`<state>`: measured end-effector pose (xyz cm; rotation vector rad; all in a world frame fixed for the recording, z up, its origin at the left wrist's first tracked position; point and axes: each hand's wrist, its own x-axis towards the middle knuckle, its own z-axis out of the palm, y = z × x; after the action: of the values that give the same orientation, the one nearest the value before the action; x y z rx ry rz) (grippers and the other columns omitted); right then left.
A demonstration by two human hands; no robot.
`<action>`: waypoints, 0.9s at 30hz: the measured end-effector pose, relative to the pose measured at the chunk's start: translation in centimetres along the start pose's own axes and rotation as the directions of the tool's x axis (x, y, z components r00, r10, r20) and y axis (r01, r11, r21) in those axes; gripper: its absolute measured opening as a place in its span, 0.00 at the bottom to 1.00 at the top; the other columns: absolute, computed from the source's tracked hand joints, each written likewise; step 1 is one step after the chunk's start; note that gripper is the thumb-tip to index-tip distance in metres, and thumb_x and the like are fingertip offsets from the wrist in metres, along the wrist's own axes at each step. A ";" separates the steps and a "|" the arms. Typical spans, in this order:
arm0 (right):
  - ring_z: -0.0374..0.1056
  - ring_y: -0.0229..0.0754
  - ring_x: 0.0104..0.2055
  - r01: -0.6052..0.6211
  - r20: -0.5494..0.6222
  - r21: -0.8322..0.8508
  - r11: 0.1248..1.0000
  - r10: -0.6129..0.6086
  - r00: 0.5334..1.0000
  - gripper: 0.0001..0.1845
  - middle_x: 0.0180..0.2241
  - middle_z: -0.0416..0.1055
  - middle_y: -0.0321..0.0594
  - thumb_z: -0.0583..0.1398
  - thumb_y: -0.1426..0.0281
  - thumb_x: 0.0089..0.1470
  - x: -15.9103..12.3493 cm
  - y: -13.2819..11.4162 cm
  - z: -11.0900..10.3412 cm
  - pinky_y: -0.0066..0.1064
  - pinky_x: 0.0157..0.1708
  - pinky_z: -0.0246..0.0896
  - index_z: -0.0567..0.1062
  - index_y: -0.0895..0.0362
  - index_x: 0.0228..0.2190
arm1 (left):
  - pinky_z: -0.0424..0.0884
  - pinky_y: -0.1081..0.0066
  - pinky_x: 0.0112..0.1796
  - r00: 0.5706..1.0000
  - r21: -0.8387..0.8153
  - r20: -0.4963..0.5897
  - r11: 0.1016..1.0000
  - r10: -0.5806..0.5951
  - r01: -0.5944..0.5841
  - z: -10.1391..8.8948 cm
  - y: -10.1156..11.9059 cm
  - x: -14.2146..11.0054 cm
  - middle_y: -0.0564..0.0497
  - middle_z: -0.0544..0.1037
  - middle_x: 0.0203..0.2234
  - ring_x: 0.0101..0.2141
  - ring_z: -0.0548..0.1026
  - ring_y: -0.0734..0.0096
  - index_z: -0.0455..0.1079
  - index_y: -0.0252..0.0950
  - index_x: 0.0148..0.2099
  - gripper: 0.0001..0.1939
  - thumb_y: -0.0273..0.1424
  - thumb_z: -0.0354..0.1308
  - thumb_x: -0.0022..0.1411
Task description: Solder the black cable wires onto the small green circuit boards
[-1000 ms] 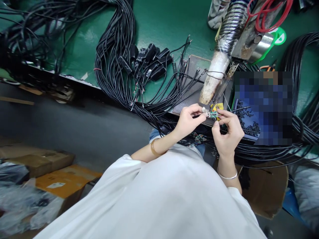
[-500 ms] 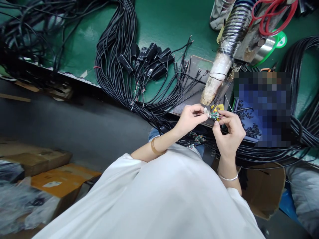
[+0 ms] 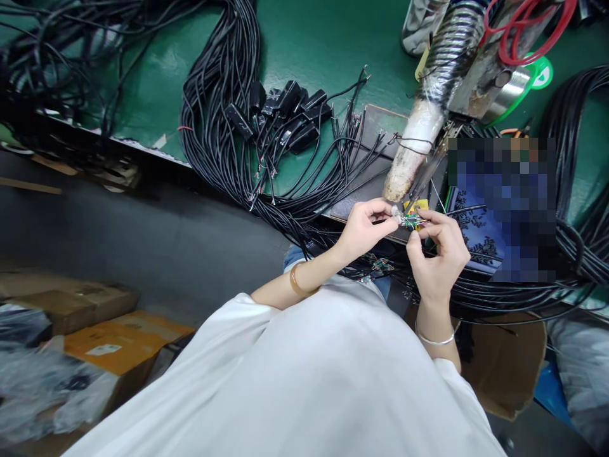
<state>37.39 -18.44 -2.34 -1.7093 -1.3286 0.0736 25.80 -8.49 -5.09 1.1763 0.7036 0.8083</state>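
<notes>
Circuit board [image 3: 410,220], small and green, right of the middle of the head view, between the two hands, just below the blunt end of a pale tube [image 3: 413,149] and near a yellow piece [image 3: 417,205]. At its left end, left hand [image 3: 366,227] in a narrow pinch, thumb and forefinger closed on the edge or the wires there, with something whitish about the fingertip. At its right end, right hand [image 3: 440,251] with forefinger close by the wires and thumb lower, a slim gap between; whether gripping or only touching, cannot tell. Beyond the right fingers, a dark cable [image 3: 471,209] pointing to the right of the frame.

Likely very light, with a stiff body but soft, springy wires; probably fragile where wires meet board. Best held by the short ends or long edges, lightly, without bending or tugging on fine leads. Too small to judge slipperiness; smooth edges perhaps apt to turn under loose fingers. Cable probably heavier than board, so worth supporting against its drag.

Lower down, near the lap, more green boards [image 3: 380,264]. At upper centre, black housings [image 3: 288,96] beside a thick cable bundle [image 3: 216,120] on the green table [image 3: 328,38].
</notes>
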 end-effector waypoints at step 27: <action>0.75 0.43 0.45 0.042 0.009 -0.022 0.999 -0.042 0.999 0.07 0.41 0.78 0.40 0.65 0.74 0.54 -0.4 -0.2 -0.2 0.40 0.47 0.72 0.71 0.54 0.28 | 0.61 0.76 0.29 0.978 0.193 0.203 0.977 0.054 -0.094 -1.3 0.8 -0.5 0.55 0.67 0.23 0.26 0.63 0.79 0.71 0.32 0.28 0.07 0.28 0.59 0.57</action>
<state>37.15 -18.90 -2.30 -1.7000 -1.3761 0.0425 24.33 -8.16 -4.55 1.4521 0.5896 0.6816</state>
